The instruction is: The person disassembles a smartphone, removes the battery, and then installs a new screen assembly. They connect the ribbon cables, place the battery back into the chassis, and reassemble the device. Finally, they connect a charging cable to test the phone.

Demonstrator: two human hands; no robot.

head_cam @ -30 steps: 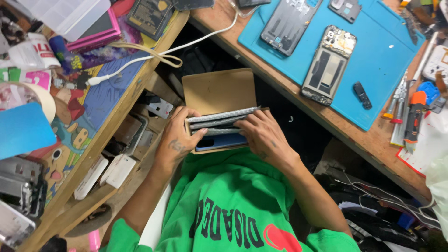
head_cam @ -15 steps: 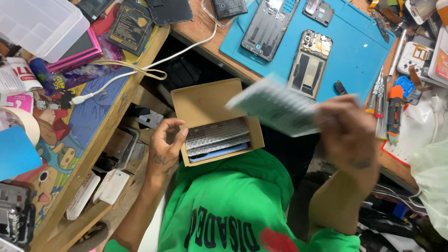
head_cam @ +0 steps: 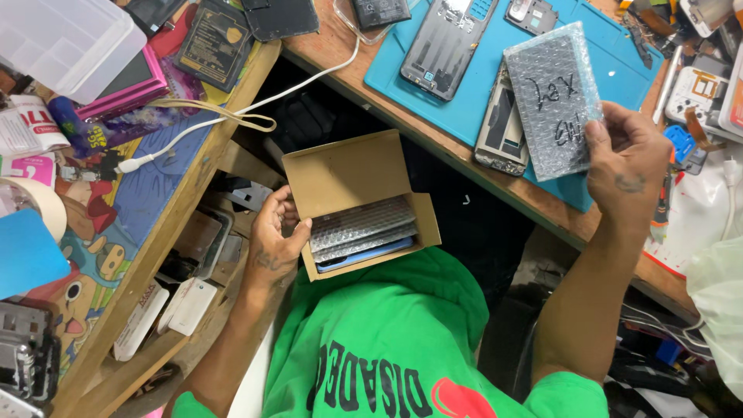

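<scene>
1. Right hand (head_cam: 628,164), at 2 o'clock in my head view: it is closed on a flat bubble-wrapped packet (head_cam: 554,99), thumb across the front near the packet's lower right corner and fingers behind, holding it raised over the blue work mat (head_cam: 464,108). Dark marker scrawl shows on the wrap.

2. Left hand (head_cam: 272,236), at about 9 o'clock from frame centre: it is wrapped around the left side wall of an open cardboard box (head_cam: 352,203), thumb on the box front, steadying the box on the lap against the green shirt (head_cam: 402,340).

3. Box contents: I count at least 3 more flat wrapped packets (head_cam: 364,226) standing on edge, packed side by side; the lid flap stands open toward 12 o'clock.

4. Mat: 2 opened phones lie on it, a dark phone back (head_cam: 445,46) at 12 o'clock and a bare phone frame (head_cam: 503,128) just beneath the raised packet.

5. Bench at 10 o'clock: a white cable (head_cam: 232,116) trails over the wooden edge; a clear plastic bin (head_cam: 58,39) sits in the far corner.

6. Risk, as I judge it: the packet is pinched at 1 corner only, so slick wrap could slide free and drop onto the phone frame, or past the bench edge to the floor.

7. Risk, as I judge it: the box rests on the lap with 1 hand steadying it; a shift of the knees could tip it and spill the packets.
</scene>
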